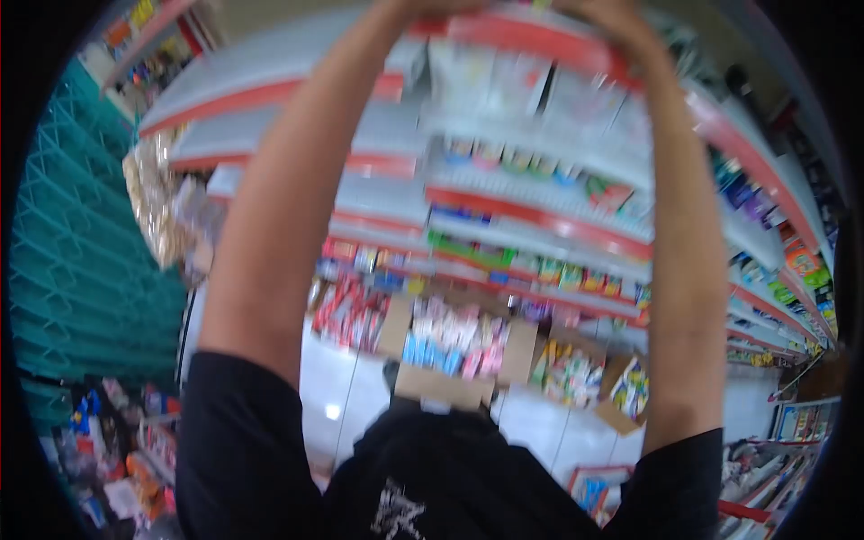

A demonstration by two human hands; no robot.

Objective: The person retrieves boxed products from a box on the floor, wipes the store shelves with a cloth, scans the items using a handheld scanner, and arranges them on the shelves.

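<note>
Both my arms reach up to the top shelf (531, 38), which has a red front edge. My left hand (439, 6) is at the upper border of the view, by the left part of that edge, and its fingers are cut off. To the right, my right hand (614, 16) is at the same shelf, blurred and partly out of view. A small yellowish and pink patch shows between the hands, too cut off to name. Whether either hand holds anything is hidden.
Lower shelves (540, 216) carry rows of small packets. An open cardboard box (441, 382) of pink, white and blue packs stands on the tiled floor before me. Beside it is a box of colourful packets (571, 371). A green folding shutter (85, 243) lines the left.
</note>
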